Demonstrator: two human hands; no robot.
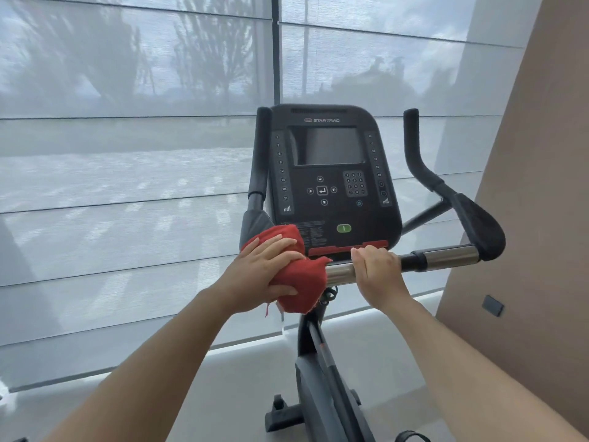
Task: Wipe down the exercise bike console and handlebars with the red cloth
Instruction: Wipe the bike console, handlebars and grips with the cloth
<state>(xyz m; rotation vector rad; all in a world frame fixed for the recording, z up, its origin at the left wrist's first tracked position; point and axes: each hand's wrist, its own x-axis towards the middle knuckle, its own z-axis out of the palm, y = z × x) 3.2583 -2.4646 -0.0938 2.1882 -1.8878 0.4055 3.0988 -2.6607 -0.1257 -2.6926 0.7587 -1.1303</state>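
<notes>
We look at a wall of glass behind pale, translucent blinds (127, 186), split by a dark upright frame (275, 49). Hazy trees (95, 59) show through. To the right stands a tan wall (526, 218) bearing a small dark plate (492, 305), perhaps a socket. Below lies a pale floor (242, 378).

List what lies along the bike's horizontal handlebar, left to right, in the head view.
The left hand gripping the red cloth → bare chrome handlebar → right hand → black collar → chrome end section → black elbow pad.

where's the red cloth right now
Head view, left of centre: the red cloth is bunched over the handlebar under the left hand, just below the console.
</notes>
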